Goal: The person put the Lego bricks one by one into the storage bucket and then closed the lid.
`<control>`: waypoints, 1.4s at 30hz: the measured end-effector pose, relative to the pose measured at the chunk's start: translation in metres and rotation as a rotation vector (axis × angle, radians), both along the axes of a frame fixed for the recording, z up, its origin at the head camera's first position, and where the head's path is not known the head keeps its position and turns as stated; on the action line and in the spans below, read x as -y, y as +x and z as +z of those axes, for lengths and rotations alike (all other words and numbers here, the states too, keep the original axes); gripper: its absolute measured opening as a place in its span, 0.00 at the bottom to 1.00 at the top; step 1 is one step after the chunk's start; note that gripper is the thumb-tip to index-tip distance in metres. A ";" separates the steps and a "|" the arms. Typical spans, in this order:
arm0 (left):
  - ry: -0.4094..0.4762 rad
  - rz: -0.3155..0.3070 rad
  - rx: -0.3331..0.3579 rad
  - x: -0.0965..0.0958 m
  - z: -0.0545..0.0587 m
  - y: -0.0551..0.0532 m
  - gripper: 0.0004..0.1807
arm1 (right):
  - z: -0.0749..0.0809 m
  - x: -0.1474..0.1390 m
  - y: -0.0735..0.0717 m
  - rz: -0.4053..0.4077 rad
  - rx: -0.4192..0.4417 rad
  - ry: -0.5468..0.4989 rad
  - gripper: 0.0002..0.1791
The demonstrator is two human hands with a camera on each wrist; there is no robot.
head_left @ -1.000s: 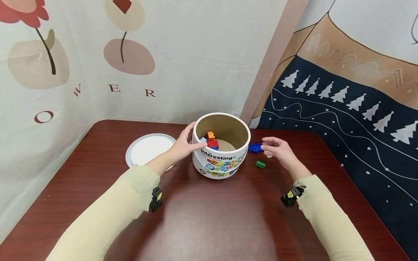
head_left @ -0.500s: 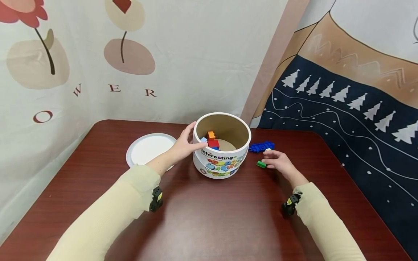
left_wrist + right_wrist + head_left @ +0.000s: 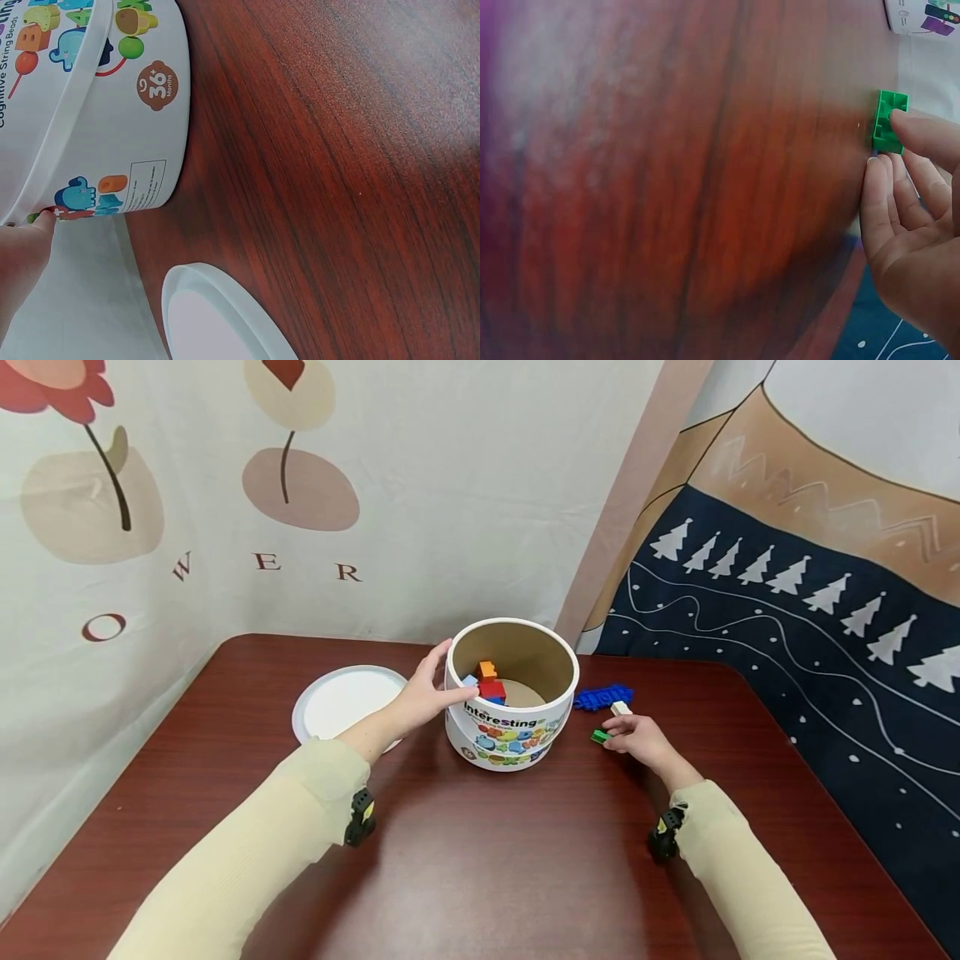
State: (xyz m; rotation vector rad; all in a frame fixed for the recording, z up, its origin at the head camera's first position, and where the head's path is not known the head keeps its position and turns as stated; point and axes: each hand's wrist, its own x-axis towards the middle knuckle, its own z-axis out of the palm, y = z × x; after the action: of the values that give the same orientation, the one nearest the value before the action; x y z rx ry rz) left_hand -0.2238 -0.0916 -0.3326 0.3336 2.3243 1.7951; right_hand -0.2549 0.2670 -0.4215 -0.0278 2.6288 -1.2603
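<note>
A white bucket (image 3: 506,735) printed with colourful pictures stands at the far middle of the table. My left hand (image 3: 429,693) grips its left side, thumb at the front rim and fingers around the side; the left wrist view shows only part of this hand. Inside lie a red brick (image 3: 492,690), an orange brick (image 3: 487,671) and some blue pieces. Right of the bucket, my right hand (image 3: 637,739) pinches a green toy brick (image 3: 889,120) low over the table, thumb against its face. Just beyond my fingers are a white brick (image 3: 620,708) and a dark blue studded piece (image 3: 603,697).
A round white lid (image 3: 348,697) lies on the brown table (image 3: 495,860), left of the bucket. Behind the table hang a pale curtain (image 3: 450,510) with flower prints and a dark blue cloth (image 3: 750,635) with white trees.
My right hand has come down and nearer, from beside the blue piece to the green brick, and now takes hold of it. The white brick has come into sight. My left hand stays on the bucket.
</note>
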 end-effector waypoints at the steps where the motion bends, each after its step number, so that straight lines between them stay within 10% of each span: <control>1: 0.000 0.000 -0.001 0.000 0.000 0.000 0.47 | 0.000 0.000 0.000 0.000 0.000 0.009 0.22; 13: -0.016 0.001 0.002 0.000 -0.002 -0.002 0.47 | 0.006 0.000 0.001 -0.018 0.022 -0.015 0.20; 23: -0.030 0.018 -0.018 0.002 -0.029 -0.020 0.49 | 0.020 0.001 0.001 -0.003 0.002 -0.103 0.22; 42: -0.033 0.014 -0.027 0.003 -0.030 -0.021 0.49 | 0.063 0.003 -0.003 -0.023 -0.037 -0.231 0.23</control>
State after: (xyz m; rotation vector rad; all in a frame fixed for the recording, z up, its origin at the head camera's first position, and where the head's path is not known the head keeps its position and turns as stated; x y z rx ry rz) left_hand -0.2448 -0.0942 -0.3622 0.3392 2.3778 1.7668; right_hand -0.2578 0.2643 -0.3580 -0.0602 2.5059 -1.5784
